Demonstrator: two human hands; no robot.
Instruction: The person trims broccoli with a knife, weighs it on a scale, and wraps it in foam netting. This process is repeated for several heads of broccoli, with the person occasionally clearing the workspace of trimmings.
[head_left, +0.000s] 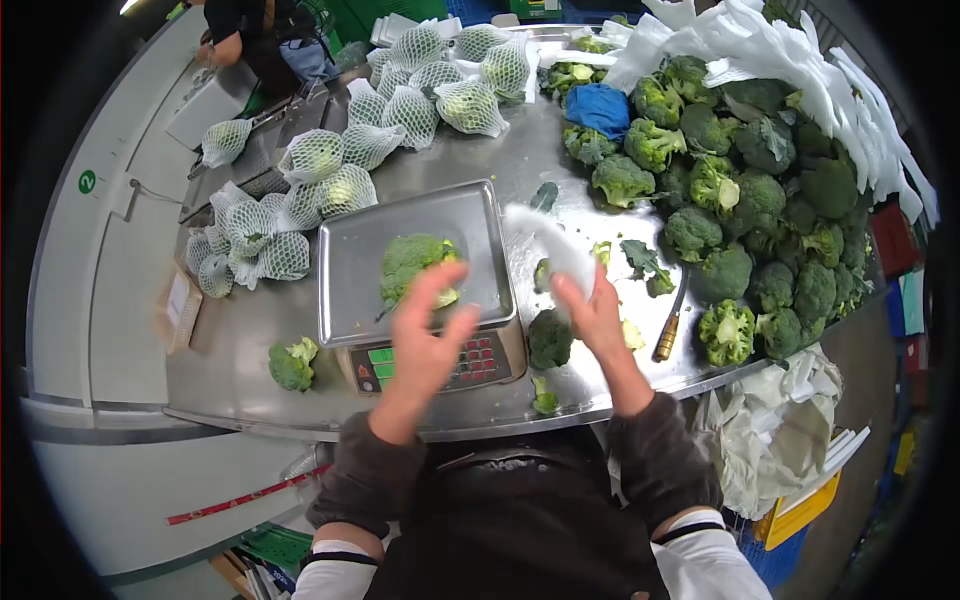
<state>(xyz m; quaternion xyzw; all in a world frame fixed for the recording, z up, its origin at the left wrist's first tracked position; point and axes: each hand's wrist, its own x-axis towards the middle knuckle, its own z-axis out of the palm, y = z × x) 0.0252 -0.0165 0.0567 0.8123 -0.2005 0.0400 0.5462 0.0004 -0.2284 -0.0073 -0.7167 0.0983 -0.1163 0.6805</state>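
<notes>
A broccoli head (412, 262) rests on the steel pan of a weighing scale (350, 290). My left hand (428, 335) is over the front of the pan, fingers apart and overlapping the broccoli in this view, with nothing in it. To the right of the scale, my right hand (598, 312) grips a white foam net sleeve (548, 240), which is blurred by motion. Beneath that hand, a dark green broccoli piece (549, 338) and loose leaves lie on the steel table (480, 420). A knife (670, 325) with a wooden handle lies farther right.
Many broccoli heads (760, 200) are piled at the right, below a heap of white foam sleeves (760, 45). Netted broccoli heads (410, 115) cover the back left. A small broccoli (292, 366) sits left of the scale. Another person (265, 45) stands at the far left.
</notes>
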